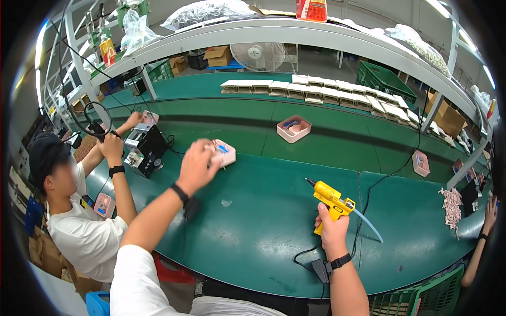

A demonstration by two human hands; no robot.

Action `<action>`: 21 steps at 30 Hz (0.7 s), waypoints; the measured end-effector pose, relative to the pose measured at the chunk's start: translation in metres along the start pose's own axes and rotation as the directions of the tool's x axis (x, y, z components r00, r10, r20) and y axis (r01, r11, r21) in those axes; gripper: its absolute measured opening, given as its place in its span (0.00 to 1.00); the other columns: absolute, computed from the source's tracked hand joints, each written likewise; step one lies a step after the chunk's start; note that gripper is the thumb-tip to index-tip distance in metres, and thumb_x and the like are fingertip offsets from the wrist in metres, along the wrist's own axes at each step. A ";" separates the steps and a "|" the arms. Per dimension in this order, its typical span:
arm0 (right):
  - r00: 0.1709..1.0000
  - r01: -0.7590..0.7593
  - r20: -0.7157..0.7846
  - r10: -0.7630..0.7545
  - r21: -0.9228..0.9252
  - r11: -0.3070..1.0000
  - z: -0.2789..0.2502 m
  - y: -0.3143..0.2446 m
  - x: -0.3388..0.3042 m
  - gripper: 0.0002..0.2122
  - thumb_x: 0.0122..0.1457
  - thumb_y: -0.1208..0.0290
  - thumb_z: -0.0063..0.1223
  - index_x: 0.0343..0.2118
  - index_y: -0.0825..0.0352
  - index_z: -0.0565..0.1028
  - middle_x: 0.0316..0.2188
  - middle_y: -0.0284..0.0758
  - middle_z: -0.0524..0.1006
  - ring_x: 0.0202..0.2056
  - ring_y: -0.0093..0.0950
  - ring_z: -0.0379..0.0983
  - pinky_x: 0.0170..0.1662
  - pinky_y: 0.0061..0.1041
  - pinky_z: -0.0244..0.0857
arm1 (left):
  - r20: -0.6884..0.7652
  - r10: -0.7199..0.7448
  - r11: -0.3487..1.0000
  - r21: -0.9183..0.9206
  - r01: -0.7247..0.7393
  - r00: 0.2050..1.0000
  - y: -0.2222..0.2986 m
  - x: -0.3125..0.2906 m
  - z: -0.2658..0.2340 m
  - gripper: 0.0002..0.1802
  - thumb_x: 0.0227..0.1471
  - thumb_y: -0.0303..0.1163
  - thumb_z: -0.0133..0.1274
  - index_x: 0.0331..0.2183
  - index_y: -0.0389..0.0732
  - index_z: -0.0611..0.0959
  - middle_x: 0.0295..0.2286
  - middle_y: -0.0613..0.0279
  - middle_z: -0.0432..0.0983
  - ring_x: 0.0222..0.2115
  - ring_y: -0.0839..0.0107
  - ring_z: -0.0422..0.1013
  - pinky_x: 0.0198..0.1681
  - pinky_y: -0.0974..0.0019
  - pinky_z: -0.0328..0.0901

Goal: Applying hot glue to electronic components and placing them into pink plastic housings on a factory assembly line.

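Note:
My right hand is closed round the handle of a yellow glue gun. The gun's dark nozzle points up and to the left, and a pale bluish glue stick curves out of its back. My left hand reaches across the green bench to the left edge of a small pink tray-like case with a blue part in it. Motion smears the fingers there, so their grip on the case is unclear. Both my wrists wear black bands; a dark grey block hangs at the right one.
Another pink case lies on the green belt, and one more to the right. White rectangular pieces line the far side. Beside a black machine, a co-worker works at left. Small pink parts are heaped at right.

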State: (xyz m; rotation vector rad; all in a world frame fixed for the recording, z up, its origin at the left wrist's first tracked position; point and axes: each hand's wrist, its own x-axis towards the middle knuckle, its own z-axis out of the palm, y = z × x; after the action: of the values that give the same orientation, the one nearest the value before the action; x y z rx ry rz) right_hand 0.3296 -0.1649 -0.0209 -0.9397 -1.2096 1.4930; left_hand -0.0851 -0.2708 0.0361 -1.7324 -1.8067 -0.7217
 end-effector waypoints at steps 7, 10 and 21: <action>0.997 -0.011 -0.072 0.009 -0.027 1.000 0.005 -0.001 -0.001 0.10 0.63 0.68 0.69 0.39 0.70 0.82 0.25 0.29 0.80 0.22 0.18 0.75 0.25 0.21 0.71 | 0.188 0.043 0.986 -0.169 -0.011 0.981 0.147 -0.086 -0.071 0.19 0.46 0.36 0.74 0.38 0.42 0.83 0.53 0.52 0.75 0.50 0.51 0.73 0.54 0.53 0.63; 0.999 -0.007 -0.047 0.004 -0.057 0.998 0.007 -0.004 0.002 0.11 0.63 0.67 0.70 0.39 0.70 0.82 0.26 0.29 0.80 0.22 0.18 0.75 0.25 0.21 0.71 | 0.241 0.126 0.970 -0.233 -0.069 0.962 0.178 -0.090 -0.097 0.28 0.43 0.40 0.76 0.44 0.42 0.83 0.55 0.52 0.75 0.52 0.49 0.72 0.58 0.51 0.61; 0.998 0.015 -0.061 -0.020 -0.072 0.997 0.008 -0.003 -0.002 0.12 0.63 0.64 0.70 0.38 0.68 0.81 0.23 0.29 0.78 0.21 0.19 0.74 0.25 0.21 0.69 | 0.519 0.195 0.852 -0.510 0.118 0.832 0.166 -0.086 -0.096 0.46 0.40 0.48 0.78 0.57 0.39 0.78 0.56 0.51 0.74 0.53 0.48 0.73 0.56 0.53 0.69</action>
State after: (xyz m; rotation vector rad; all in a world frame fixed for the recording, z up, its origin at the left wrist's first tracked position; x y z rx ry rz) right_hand 0.3229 -0.1691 -0.0166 -1.0133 -1.2296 1.4049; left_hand 0.0853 -0.3937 0.0476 -2.5571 -2.0566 -0.8016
